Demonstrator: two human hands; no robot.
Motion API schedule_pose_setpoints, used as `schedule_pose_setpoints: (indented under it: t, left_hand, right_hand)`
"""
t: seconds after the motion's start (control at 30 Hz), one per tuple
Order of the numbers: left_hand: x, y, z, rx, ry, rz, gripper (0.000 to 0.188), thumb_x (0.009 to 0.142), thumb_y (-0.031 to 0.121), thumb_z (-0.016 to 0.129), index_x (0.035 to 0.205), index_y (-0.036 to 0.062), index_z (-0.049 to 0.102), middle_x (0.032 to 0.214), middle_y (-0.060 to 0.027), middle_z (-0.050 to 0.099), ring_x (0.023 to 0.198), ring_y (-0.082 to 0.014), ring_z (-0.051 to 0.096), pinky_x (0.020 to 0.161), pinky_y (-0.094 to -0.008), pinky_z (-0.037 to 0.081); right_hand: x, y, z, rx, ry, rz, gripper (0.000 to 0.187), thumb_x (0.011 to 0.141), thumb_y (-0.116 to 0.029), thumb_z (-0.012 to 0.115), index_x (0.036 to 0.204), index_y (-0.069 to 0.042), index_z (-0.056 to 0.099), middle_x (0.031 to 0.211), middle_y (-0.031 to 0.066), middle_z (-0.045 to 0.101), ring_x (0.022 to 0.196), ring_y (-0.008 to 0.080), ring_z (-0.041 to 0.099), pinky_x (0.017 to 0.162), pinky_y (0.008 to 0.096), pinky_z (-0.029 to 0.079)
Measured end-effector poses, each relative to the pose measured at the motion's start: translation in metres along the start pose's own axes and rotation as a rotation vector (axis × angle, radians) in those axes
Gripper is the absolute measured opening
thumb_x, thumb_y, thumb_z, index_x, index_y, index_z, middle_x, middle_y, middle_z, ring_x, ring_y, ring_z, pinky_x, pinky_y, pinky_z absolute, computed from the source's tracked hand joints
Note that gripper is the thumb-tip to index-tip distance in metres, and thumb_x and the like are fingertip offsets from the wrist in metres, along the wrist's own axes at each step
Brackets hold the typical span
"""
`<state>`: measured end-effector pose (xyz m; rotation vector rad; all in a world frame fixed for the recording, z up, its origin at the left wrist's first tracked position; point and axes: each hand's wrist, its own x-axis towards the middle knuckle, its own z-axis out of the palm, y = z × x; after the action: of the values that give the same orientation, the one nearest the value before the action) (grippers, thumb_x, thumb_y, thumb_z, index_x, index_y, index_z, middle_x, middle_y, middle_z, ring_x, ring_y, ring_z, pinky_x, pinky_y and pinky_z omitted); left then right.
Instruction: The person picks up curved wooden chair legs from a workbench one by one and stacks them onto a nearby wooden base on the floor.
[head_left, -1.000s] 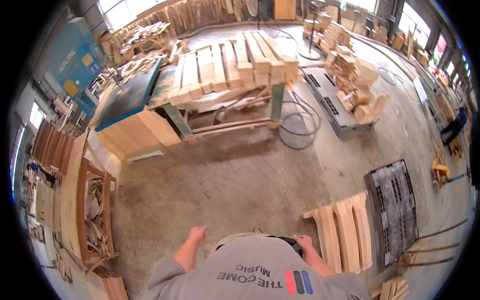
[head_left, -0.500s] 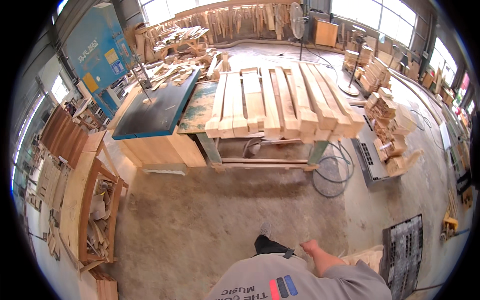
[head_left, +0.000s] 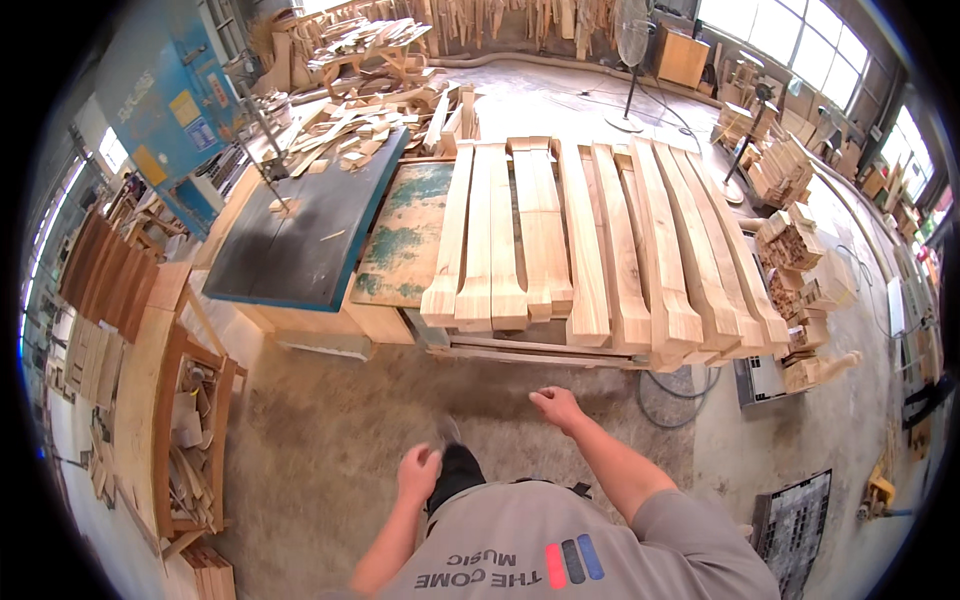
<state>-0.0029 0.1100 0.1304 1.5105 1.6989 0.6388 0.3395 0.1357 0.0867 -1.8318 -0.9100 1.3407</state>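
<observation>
My left hand [head_left: 418, 472] is low in front of my body, beside my dark trouser leg, its fingers loosely curled with nothing seen in them. Farther forward, my right hand [head_left: 558, 410] hangs over the floor with its fingers curled in, also without a visible object. It is nearest the wooden legs [head_left: 545, 255], pale shaped pieces with thick square ends toward me, laid side by side on a workbench [head_left: 405, 235] with a worn green top. A gap of bare floor separates both hands from the bench.
Left of the bench stands a blue bandsaw [head_left: 165, 110] with a dark table [head_left: 300, 225] carrying offcuts [head_left: 350, 140]. A wooden rack [head_left: 165, 400] holds scraps at far left. Stacked blocks [head_left: 790, 235], a hose [head_left: 672, 412] and a black pallet [head_left: 793, 525] lie to the right.
I have stepped closer to the bench, so the wooden pieces appear larger and nearer. My left hand has come into view, and my right hand has moved forward.
</observation>
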Motion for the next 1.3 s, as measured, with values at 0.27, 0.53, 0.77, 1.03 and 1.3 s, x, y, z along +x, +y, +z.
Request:
schedule_pose_setpoints:
  t: [0.27, 0.53, 0.77, 1.03, 1.3]
  left_hand:
    - [0.225, 0.180, 0.037, 0.315, -0.374, 0.825, 0.055, 0.075, 0.027, 0.073, 0.122, 0.0036, 0.054, 0.132, -0.0200, 0.049, 0.123, -0.0369, 0.045, 0.103, -0.0435, 0.037]
    - [0.321, 0.210, 0.049, 0.588, -0.822, 1.001, 0.077, 0.073, 0.038, 0.073, 0.137, 0.0104, 0.041, 0.144, -0.0179, 0.036, 0.137, -0.0334, 0.030, 0.110, -0.0448, 0.026]
    - [0.323, 0.216, 0.064, 0.583, -0.811, 1.142, 0.079, 0.070, 0.035, 0.068, 0.140, 0.0118, 0.039, 0.147, -0.0177, 0.034, 0.138, -0.0329, 0.028, 0.111, -0.0468, 0.021]
    - [0.338, 0.225, 0.059, 0.696, -0.937, 1.123, 0.083, 0.066, 0.032, 0.067, 0.141, 0.0129, 0.038, 0.148, -0.0125, 0.034, 0.139, -0.0327, 0.027, 0.113, -0.0478, 0.018]
    - [0.357, 0.213, 0.017, 0.717, -0.897, 1.170, 0.084, 0.063, 0.035, 0.070, 0.138, 0.0119, 0.042, 0.146, -0.0106, 0.039, 0.137, -0.0310, 0.031, 0.112, -0.0459, 0.020]
  right_hand:
    - [0.075, -0.086, 0.034, 0.820, 0.032, 0.275, 0.073, 0.081, -0.056, 0.067, 0.131, -0.008, 0.046, 0.123, 0.0102, 0.053, 0.111, 0.0211, 0.051, 0.085, 0.0361, 0.046]
    - [0.114, -0.118, 0.078, 1.119, 0.343, 0.228, 0.053, 0.087, -0.044, 0.064, 0.126, -0.012, 0.049, 0.116, 0.0087, 0.057, 0.108, 0.0246, 0.056, 0.088, 0.0453, 0.047]
    - [0.108, -0.139, 0.081, 1.213, 0.322, 0.201, 0.050, 0.088, -0.040, 0.063, 0.126, -0.012, 0.049, 0.113, 0.0089, 0.059, 0.102, 0.0244, 0.059, 0.084, 0.0457, 0.050]
    - [0.120, -0.136, 0.107, 1.208, 0.261, 0.243, 0.044, 0.087, -0.037, 0.067, 0.119, -0.011, 0.053, 0.096, 0.0044, 0.061, 0.086, 0.0171, 0.059, 0.073, 0.0370, 0.049]
    - [0.135, -0.114, 0.096, 1.142, 0.314, 0.356, 0.066, 0.082, -0.061, 0.062, 0.121, -0.008, 0.052, 0.102, 0.0067, 0.057, 0.097, 0.0206, 0.053, 0.084, 0.0429, 0.043]
